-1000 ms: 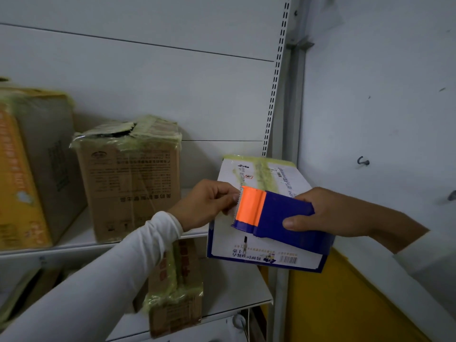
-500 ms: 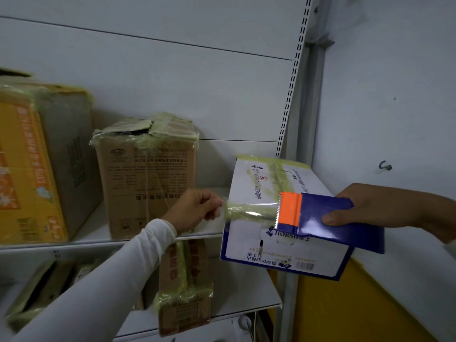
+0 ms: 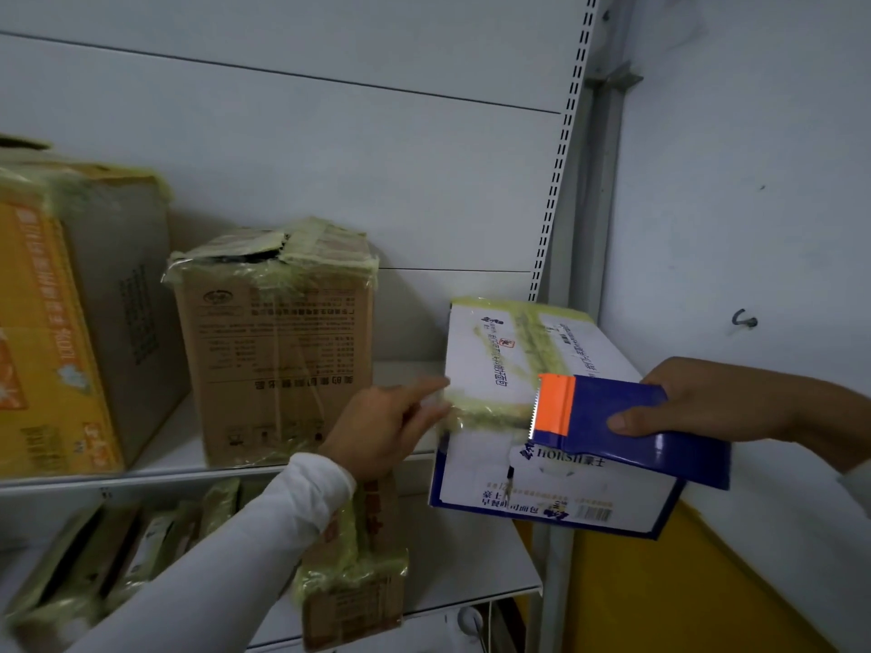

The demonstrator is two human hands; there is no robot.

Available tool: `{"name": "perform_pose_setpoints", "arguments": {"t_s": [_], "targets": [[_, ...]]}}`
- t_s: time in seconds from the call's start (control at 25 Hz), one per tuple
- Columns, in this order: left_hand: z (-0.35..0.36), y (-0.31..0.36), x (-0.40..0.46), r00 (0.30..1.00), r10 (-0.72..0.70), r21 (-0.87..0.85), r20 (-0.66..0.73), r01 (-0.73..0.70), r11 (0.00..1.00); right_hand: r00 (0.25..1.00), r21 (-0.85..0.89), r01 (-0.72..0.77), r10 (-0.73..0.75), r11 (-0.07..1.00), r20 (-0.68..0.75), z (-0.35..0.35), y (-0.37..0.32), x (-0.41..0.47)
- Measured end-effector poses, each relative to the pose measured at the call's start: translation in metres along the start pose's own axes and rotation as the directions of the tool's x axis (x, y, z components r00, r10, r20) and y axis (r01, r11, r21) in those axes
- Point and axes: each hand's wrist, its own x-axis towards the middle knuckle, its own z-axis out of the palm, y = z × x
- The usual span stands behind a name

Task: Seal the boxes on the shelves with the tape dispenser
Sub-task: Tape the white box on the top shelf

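White metal shelving (image 3: 226, 471) fills the corner of a pale-walled room, with a slotted upright (image 3: 561, 148) running up beside the right-hand wall. On the upper shelf, furthest right, sits a white box (image 3: 490, 360) with a dark blue edge, its front corner sticking out past the shelf. Yellowish tape already crosses its top, and the printing on it appears upside down: the letters "HORSH" can be read on the front face beside some characters, and a barcode sits near the bottom edge. The remaining print is too small to make out.

A blue tape dispenser (image 3: 627, 424) with an orange front and a toothed blade is grasped in the right hand (image 3: 702, 407), thumb along its near side, and held against the box's front upper edge. A strip of tape (image 3: 485, 410) stretches from the blade leftward to the left hand (image 3: 382, 428), whose fingers are stretched out at the box's left corner, on the tape's end; the motion blur hides whether they pinch it.

Left of this box stands a brown carton (image 3: 278, 351), upside-down print on its side and its top wrapped in crumpled tape. Further left is a yellow-orange carton (image 3: 47, 341). More taped boxes (image 3: 353, 582) stand on the shelf below.
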Motion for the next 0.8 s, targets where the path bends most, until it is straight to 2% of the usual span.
{"name": "perform_pose_setpoints", "arguments": {"t_s": [0.08,0.12,0.2,0.32,0.4,0.48,0.52,0.6,0.68,0.72,0.8], "targets": [[0.008,0.001,0.005,0.991,0.033,0.074,0.127,-0.042,0.996,1.000,0.003,0.008,-0.008,1.000,0.008,0.000,0.000,0.000],[0.012,-0.001,0.007,0.985,0.000,0.020,0.173,-0.004,1.000,1.000,-0.004,0.007,-0.007,1.000,0.009,0.000,0.000,0.000],[0.018,-0.005,0.007,0.979,-0.024,-0.079,0.202,0.040,0.996,1.000,-0.017,0.002,-0.002,1.000,0.007,0.000,0.001,0.001],[0.015,-0.003,0.010,0.972,0.002,-0.049,0.233,0.010,0.999,1.000,-0.024,0.002,-0.001,1.000,0.015,0.002,0.001,0.001],[0.004,0.003,0.016,0.971,0.065,0.156,0.231,-0.103,0.982,1.000,-0.019,0.027,-0.027,0.999,0.009,0.005,0.000,-0.001],[-0.002,0.010,0.027,0.968,0.228,0.398,0.102,-0.250,0.883,0.999,-0.027,0.044,-0.044,0.999,-0.005,0.007,0.001,-0.002],[-0.001,0.018,0.033,0.956,0.283,0.440,0.078,-0.288,0.851,0.999,-0.033,0.043,-0.043,0.999,-0.014,0.007,0.001,-0.002],[0.011,0.033,0.045,0.933,0.283,0.391,0.220,-0.350,0.851,1.000,-0.038,0.024,-0.025,0.999,-0.017,0.005,0.001,-0.001],[0.030,0.042,0.054,0.889,0.184,0.275,0.419,-0.317,0.908,1.000,-0.059,0.004,-0.004,0.998,-0.005,0.003,0.000,0.001],[0.035,0.042,0.058,0.872,0.161,0.228,0.462,-0.293,0.929,1.000,-0.065,-0.001,0.001,0.998,-0.005,0.003,0.000,0.001],[0.037,0.033,0.062,0.872,0.167,0.184,0.460,-0.277,0.943,1.000,-0.054,0.004,-0.004,0.999,-0.004,0.002,0.004,-0.001]]}}
